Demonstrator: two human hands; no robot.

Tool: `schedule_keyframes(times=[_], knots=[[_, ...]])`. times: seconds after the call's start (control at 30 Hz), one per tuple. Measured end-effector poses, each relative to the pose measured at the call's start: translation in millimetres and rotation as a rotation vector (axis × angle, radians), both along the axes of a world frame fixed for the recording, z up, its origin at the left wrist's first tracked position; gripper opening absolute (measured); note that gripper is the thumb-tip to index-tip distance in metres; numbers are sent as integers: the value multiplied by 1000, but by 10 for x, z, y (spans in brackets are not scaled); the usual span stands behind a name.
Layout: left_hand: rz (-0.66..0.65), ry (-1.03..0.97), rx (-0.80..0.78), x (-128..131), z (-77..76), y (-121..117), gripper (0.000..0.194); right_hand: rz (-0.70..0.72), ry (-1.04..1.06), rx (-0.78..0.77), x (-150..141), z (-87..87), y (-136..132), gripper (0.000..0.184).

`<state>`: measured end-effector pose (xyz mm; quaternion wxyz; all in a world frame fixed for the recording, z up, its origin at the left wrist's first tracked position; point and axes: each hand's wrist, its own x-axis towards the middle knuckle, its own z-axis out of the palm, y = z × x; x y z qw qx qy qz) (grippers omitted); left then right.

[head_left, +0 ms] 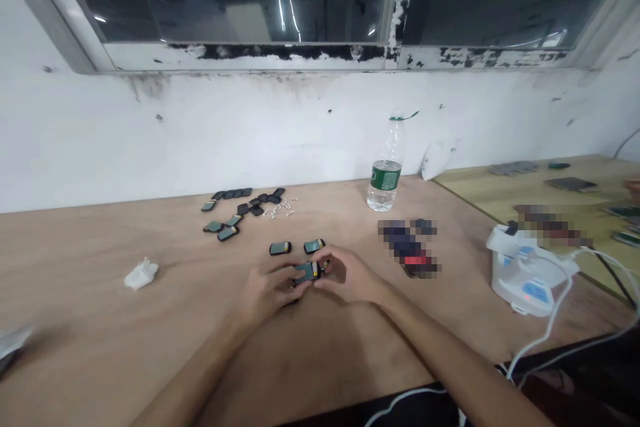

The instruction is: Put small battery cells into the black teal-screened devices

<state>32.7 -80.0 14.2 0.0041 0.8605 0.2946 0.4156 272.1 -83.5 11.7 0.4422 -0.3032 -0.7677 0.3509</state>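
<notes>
Between my two hands is a small dark device (pixel 305 272) with a grey-green face and a yellowish strip at its right end. Fingers and thumb of my left hand (pixel 273 290) grip its left side. My right hand (pixel 347 273) pinches at its right end; whatever else those fingertips hold is too small to make out. Just beyond the hands, two similar devices lie face up on the table, one to the left (pixel 280 248) and another (pixel 314 245) close to my right fingers. Part of a further dark piece under my left hand is hidden.
Several dark device pieces (pixel 227 233) and small white bits (pixel 280 208) lie at the back left. Crumpled white tissue (pixel 141 274) is at left. A water bottle (pixel 384 177) stands near the wall. At right are a blurred dark object (pixel 407 247) and a white corded device (pixel 525 273).
</notes>
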Motion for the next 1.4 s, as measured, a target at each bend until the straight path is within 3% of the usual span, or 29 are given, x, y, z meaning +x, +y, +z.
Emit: schedule_keyframes(times=[0.07, 0.27, 0.4, 0.5, 0.6, 0.73, 0.83, 1.0, 1.17, 1.27, 1.4], knots=[[7, -22, -6, 3, -15, -9, 9, 11, 0, -25, 6, -21, 3, 38], [39, -75, -72, 64, -39, -22, 16, 19, 69, 119, 16, -105, 60, 23], [62, -54, -193, 80, -26, -15, 18, 13, -2, 183, 80, -44, 74, 25], [30, 0, -236, 102, -67, -7, 15, -142, -11, 157, 165, 39, 96, 25], [-41, 69, -172, 139, -182, 13, 14, -310, -5, 122, 241, 57, 148, 38], [-79, 174, -179, 170, -271, 24, 22, -344, -52, 124, 284, -13, 223, 41], [-67, 170, -214, 138, -163, 20, 37, -357, -72, 123, 292, -64, 262, 41], [94, 49, -258, -60, 130, 193, 34, -454, -67, 50, 309, -122, 325, 41], [186, 140, -209, -269, 175, 567, 37, -657, -158, 56, 282, -161, 489, 36], [237, 141, -228, -362, 113, 732, 39, -637, -269, 83, 273, -164, 639, 34], [235, 59, -325, -508, 8, 826, 41, -423, -349, 38, 327, -189, 770, 36]])
